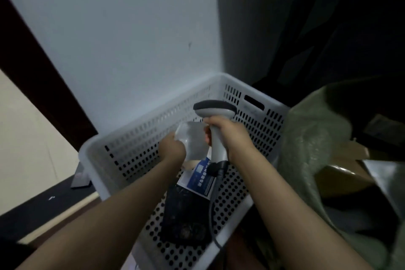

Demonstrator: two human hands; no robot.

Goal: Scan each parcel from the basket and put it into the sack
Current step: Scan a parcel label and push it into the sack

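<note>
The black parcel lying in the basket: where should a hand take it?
Probably its left long edge, pinched from above-left: the black parcel lies flat on the basket floor, the scanner cable runs along its right side, and a blue-and-white parcel lies at its far end.

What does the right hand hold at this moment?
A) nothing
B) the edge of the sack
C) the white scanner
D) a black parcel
C: the right hand grips the handle of the white scanner, while the left hand holds a pale parcel.
</note>
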